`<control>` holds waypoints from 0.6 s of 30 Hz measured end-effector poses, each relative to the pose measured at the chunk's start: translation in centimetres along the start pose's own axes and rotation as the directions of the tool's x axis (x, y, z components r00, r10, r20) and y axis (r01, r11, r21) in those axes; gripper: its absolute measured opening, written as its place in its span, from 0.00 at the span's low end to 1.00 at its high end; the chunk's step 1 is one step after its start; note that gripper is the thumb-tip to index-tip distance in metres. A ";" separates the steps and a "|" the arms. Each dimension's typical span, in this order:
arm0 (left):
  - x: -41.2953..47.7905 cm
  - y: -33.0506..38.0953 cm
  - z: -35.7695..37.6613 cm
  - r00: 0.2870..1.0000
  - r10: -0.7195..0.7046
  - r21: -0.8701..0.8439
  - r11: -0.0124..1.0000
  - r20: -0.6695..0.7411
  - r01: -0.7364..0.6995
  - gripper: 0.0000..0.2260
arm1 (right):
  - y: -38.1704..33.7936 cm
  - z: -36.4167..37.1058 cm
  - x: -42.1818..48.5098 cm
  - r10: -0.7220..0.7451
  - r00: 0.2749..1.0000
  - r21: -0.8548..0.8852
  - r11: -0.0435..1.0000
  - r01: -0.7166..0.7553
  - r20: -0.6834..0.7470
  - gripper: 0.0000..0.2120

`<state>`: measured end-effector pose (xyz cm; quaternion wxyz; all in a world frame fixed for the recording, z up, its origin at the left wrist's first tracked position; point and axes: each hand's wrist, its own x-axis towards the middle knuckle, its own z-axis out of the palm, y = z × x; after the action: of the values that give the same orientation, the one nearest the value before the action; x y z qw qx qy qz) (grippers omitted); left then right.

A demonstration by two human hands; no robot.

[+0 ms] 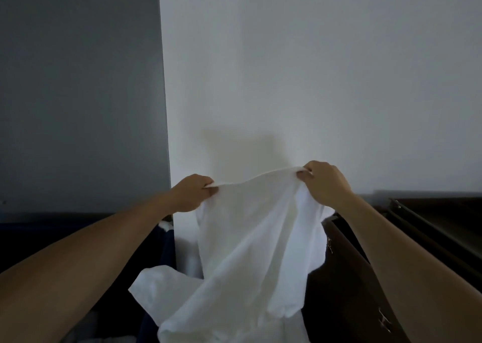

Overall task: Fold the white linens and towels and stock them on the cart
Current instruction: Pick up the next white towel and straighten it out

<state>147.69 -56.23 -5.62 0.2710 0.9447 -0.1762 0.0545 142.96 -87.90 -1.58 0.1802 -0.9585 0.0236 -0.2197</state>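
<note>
A white towel (250, 238) hangs in front of me, held up by its top edge against a white wall. My left hand (193, 192) pinches the left part of that edge. My right hand (326, 183) pinches the right part, a little higher. The cloth drapes down loosely, and its lower end bunches at the bottom of the head view.
A dark brown cabinet (430, 228) with metal handles stands at the right. A dark blue bin or cart side (167, 246) is at the lower left, with a bit of white cloth at its rim. A grey wall panel (78, 94) fills the left.
</note>
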 end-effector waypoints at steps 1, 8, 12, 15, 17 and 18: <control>-0.1 0.1 -0.4 1.000 0.002 -0.032 0.999 0.023 -0.001 0.12 | 0.1 0.3 -0.1 0.013 1.000 0.016 1.000 -0.013 0.028 0.12; -0.5 0.9 -2.6 0.995 -0.098 -0.500 0.863 -0.017 0.076 0.12 | 2.9 2.4 -1.3 0.108 0.962 -0.054 0.994 -0.098 0.250 0.16; -0.6 5.4 -0.1 0.999 0.043 -0.422 0.905 -0.021 -0.048 0.08 | -0.3 4.6 -3.5 -0.038 0.877 -0.023 0.998 0.055 0.480 0.38; -0.5 7.8 2.0 0.988 0.144 -0.344 0.927 -0.046 -0.151 0.08 | -4.5 5.7 -5.1 -0.224 0.864 0.272 0.956 0.107 0.450 0.39; -0.8 8.1 2.8 0.984 0.163 -0.412 0.894 -0.066 -0.176 0.08 | -6.2 6.1 -5.3 -0.274 0.876 0.411 0.907 0.096 0.398 0.18; -1.1 8.0 2.9 0.987 0.146 -0.482 0.862 -0.062 -0.158 0.11 | -6.6 6.0 -5.4 -0.256 0.892 0.445 0.893 0.070 0.374 0.09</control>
<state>143.79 -63.76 -4.40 0.4960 0.8291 -0.2549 0.0407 140.46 -79.06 -6.48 0.3631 -0.9199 -0.1463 -0.0215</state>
